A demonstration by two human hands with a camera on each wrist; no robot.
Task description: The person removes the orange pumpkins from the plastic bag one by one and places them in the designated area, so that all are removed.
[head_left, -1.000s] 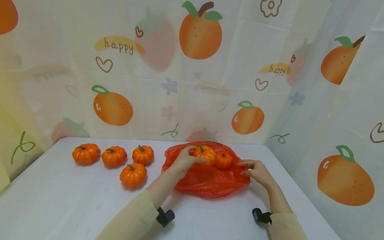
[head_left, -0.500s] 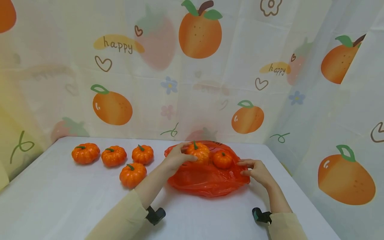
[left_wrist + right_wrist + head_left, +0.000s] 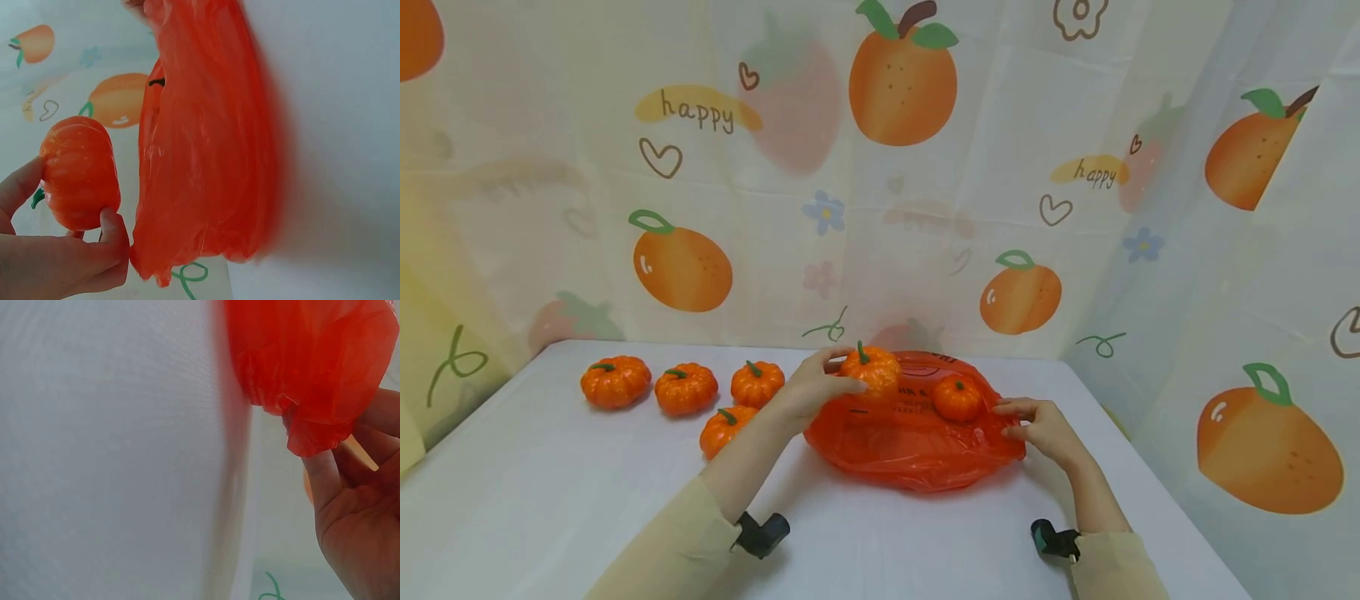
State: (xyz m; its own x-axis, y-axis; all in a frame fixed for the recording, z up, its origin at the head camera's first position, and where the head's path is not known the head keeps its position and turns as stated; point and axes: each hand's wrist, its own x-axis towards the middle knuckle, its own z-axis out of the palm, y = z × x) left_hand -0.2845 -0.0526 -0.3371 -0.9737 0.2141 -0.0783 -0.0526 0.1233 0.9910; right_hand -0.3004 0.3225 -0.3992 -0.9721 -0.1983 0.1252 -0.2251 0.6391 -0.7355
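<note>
A small orange toy pumpkin (image 3: 874,372) with a green stem is held by my left hand (image 3: 811,387) above the left part of a red plastic bag (image 3: 917,454). The left wrist view shows thumb and fingers around this pumpkin (image 3: 80,175), apart from the bag (image 3: 200,144). My right hand (image 3: 1047,429) grips the bag's right edge; in the right wrist view the bag's gathered film (image 3: 312,425) lies between thumb and fingers. Another pumpkin (image 3: 957,398) sits at the bag's right side, near the right hand.
On the white table (image 3: 550,500), several pumpkins stand to the left: one far left (image 3: 616,382), one beside it (image 3: 686,389), and others nearer the bag. My left forearm partly covers the front pumpkin (image 3: 721,432). A fruit-print curtain (image 3: 880,208) hangs behind.
My left hand has moved left and slightly up with its pumpkin, away from the pumpkin on the right. Printed lettering on the bag now shows. The right hand stays at the bag's edge.
</note>
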